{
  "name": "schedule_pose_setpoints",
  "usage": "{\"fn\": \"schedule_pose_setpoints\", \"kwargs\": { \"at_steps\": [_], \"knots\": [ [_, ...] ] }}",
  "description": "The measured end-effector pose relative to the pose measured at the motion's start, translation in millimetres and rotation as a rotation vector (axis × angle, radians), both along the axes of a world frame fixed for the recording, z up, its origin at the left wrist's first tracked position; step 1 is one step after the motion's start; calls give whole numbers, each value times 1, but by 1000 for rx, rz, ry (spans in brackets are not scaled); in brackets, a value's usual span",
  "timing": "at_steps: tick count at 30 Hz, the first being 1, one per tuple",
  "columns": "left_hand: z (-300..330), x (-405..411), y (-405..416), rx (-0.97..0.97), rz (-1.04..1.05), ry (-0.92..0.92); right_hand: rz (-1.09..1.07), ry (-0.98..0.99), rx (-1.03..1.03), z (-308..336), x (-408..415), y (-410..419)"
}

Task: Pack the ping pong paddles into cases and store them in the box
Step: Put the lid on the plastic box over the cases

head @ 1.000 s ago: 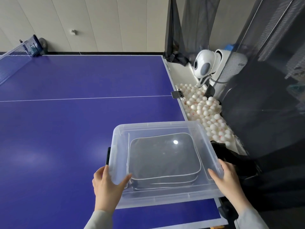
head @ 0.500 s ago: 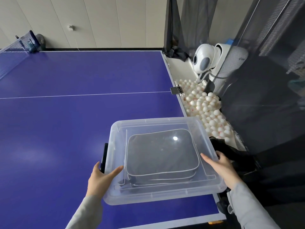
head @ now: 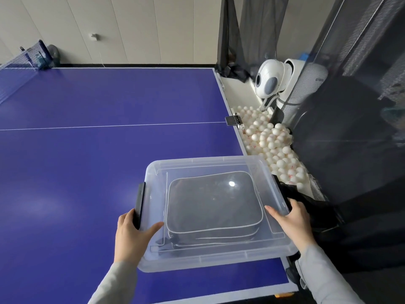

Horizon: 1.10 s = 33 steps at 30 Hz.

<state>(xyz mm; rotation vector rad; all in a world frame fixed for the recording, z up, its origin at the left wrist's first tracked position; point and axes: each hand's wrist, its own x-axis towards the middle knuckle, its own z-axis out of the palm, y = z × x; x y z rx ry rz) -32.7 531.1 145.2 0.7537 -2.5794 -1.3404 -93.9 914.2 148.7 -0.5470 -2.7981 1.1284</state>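
Observation:
A clear plastic box with its clear lid on stands at the near right corner of the blue ping pong table. Through the lid I see black paddle cases with white piping, stacked flat inside. My left hand grips the box's left side at the black latch, thumb lying on the lid. My right hand holds the right side at the other black latch, fingers resting on the lid. No paddle itself shows.
A trough of several white balls runs along the table's right edge, with a white ball machine behind it. Dark netting hangs at the right. The table net stands far left. A wall is beyond.
Both hands have slid from the box's near corners up to the black side latches. The box looks slightly closer to me on the table.

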Motion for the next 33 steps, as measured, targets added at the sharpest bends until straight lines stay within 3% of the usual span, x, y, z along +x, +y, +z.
{"fn": "schedule_pose_setpoints", "kwargs": {
  "at_steps": [12, 33],
  "knots": [
    [2, -1, 1, -130, -37, 39, 76, 32, 113, 4, 1, -3],
    [10, 2, 3, -72, -80, -35, 93, -9, 132, 2, 2, -2]
  ]
}}
